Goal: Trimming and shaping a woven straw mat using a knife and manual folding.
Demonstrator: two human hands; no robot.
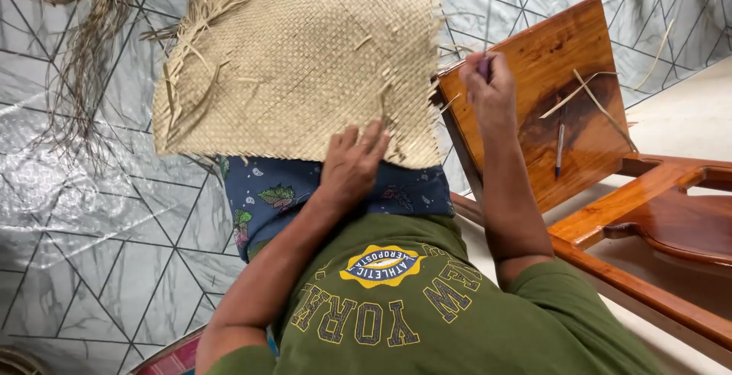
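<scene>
Pressing woven mat (305, 54) with spread left hand (352, 163) | right hand (488, 89) pinching purple tool (485, 66)

Setting: a home interior used for handcraft, worked at floor level. Evidence: floor covered in grey sheet flooring (99, 215) printed with a geometric line pattern, glossy, slightly wrinkled. A partly woven straw mat (305, 62) lies over the person's lap, loose strands trailing at its edges. A bundle of dry fibre strands (84, 62) lies on the floor at upper left. Varnished wooden furniture (648, 215) stands at right, a pen (560, 148) and stray strips resting on its flat surface. No workbench or machinery visible; domestic furnishing throughout.
</scene>
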